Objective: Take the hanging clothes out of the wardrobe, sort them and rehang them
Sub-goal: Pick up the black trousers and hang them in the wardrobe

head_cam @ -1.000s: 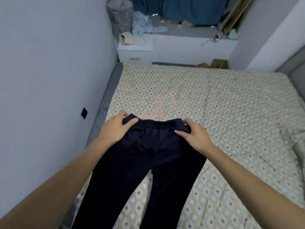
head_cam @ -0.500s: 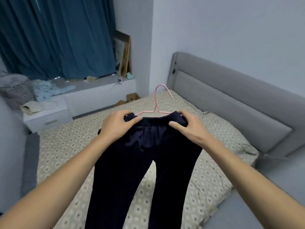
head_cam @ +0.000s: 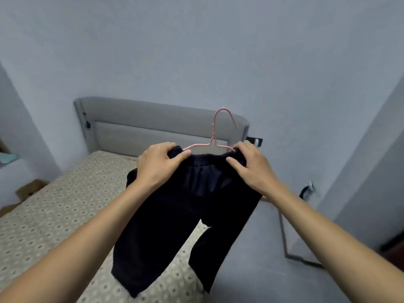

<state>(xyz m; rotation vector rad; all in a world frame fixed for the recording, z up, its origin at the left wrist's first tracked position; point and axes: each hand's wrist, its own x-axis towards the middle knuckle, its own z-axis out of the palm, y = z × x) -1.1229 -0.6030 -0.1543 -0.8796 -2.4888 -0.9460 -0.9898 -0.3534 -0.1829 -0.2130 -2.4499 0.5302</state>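
Observation:
Dark navy trousers (head_cam: 175,219) hang in the air from a thin pink hanger (head_cam: 215,136), whose hook points up in front of the headboard. My left hand (head_cam: 157,165) grips the left end of the elastic waistband together with the hanger's shoulder. At the right end my right hand (head_cam: 249,165) holds the waistband and hanger the same way. Both trouser legs dangle down over the bed's corner. No wardrobe shows in this view.
The bed (head_cam: 54,215) with a patterned beige sheet lies at the lower left, its grey padded headboard (head_cam: 142,123) against the wall. Cardboard boxes (head_cam: 30,188) sit on the far left. A thin metal frame (head_cam: 290,248) stands on the floor at right, near a wall socket (head_cam: 309,186).
The trousers and hanger were lifted off the bed and carried to the right as my view swung from the window side toward the headboard wall. Both hands kept their grip.

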